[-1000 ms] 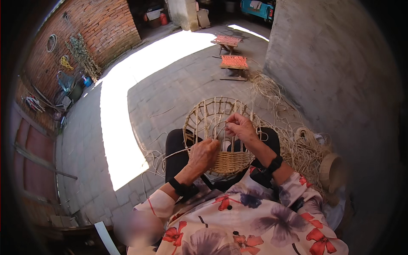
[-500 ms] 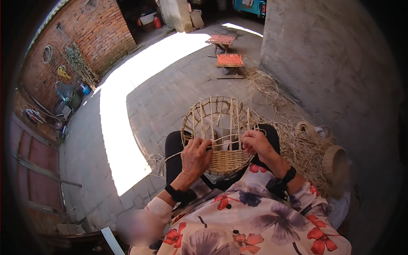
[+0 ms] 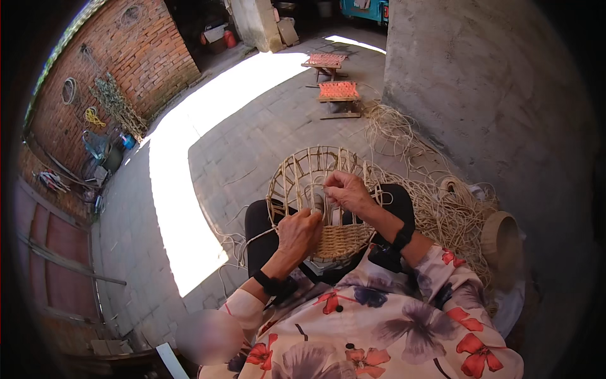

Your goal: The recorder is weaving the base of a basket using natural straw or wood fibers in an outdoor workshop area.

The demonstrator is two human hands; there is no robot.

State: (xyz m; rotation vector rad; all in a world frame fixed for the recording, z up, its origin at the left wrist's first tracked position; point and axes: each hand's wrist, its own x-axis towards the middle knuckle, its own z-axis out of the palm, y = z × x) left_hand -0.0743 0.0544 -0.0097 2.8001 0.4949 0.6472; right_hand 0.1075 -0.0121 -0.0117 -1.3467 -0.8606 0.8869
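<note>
A half-woven basket [image 3: 341, 242] rests on my lap between my knees. Its near part is tightly woven with straw-coloured cord; farther off, bare lengthwise cords cross a round frame. At the left of the weave, my left hand [image 3: 298, 232] is closed on a pale cord [image 3: 259, 236] that trails away to the left. Over the middle of the frame, my right hand [image 3: 350, 192] pinches a thin cord between thumb and fingers. The palm side of both hands is hidden.
A tangled heap of cord [image 3: 435, 205] lies beside my right knee, with a round pale container [image 3: 500, 237] near it. Two low stools with orange woven seats [image 3: 338, 90] stand ahead. A grey wall [image 3: 480, 82] rises at the right, a brick wall [image 3: 148, 54] at the far left.
My right hand has moved left and away from me, from the basket's right side to over its middle. My left hand has shifted slightly right and nearer to me.
</note>
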